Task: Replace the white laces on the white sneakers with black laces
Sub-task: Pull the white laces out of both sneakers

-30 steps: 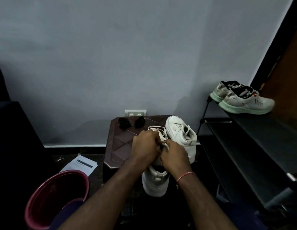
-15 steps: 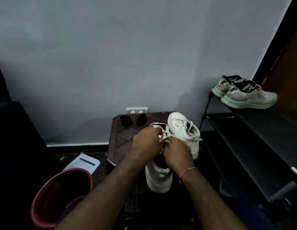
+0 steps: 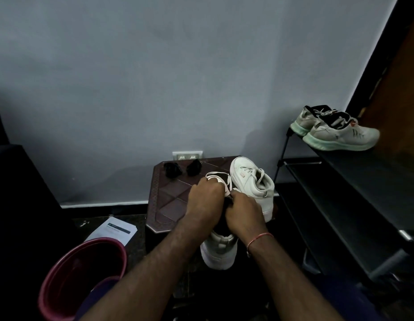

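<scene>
Sneaker [image 3: 218, 251], white, chunky-soled, is lying heel-near over the edge of the brown patterned table [image 3: 169, 205], beside its mate [image 3: 252, 181]. Left hand [image 3: 205, 198] and right hand [image 3: 244, 212] are both pinching the white flat lace [image 3: 218, 176]: probably soft, limp, best taken near the eyelets. Black lace bundles [image 3: 172, 169] are waiting behind. Grips are staying as half a second earlier.

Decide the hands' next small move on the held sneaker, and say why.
Probably pull the white lace out of the next eyelets: left hand and right hand pinch it on the held sneaker, a loop is slack, and the black laces lie untouched on the stool.
</scene>
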Tool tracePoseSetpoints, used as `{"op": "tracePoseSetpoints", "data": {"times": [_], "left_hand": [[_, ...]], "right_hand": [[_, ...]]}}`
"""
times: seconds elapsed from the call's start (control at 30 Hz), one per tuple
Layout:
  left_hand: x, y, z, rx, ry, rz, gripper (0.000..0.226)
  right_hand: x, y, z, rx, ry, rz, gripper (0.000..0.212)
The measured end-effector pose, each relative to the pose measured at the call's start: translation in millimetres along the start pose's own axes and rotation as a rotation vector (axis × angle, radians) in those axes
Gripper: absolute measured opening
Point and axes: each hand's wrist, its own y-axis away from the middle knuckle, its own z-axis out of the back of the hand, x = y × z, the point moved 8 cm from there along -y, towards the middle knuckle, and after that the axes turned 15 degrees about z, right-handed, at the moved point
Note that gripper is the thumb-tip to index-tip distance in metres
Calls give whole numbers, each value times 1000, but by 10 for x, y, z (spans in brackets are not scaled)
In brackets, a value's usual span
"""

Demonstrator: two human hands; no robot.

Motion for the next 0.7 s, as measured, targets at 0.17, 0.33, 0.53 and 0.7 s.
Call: {"op": "tracePoseSetpoints", "data": {"times": [0.17,0.33,0.53,0.7], "left_hand": [[-6,3,-88,21,-52,6,23],[33,-28,-150,45,1,55,24],[424,-222,53,92,313,234,8],[1211,-484,361,-101,549,464,6]], "right_hand": [[2,18,0,-11,-13,3,20],[-45,17,-45,-10,-27,-14,22],[-118,-12,-57,-20,-71,-42,31],[-137,7,-80,-39,-59,-33,35]]}}
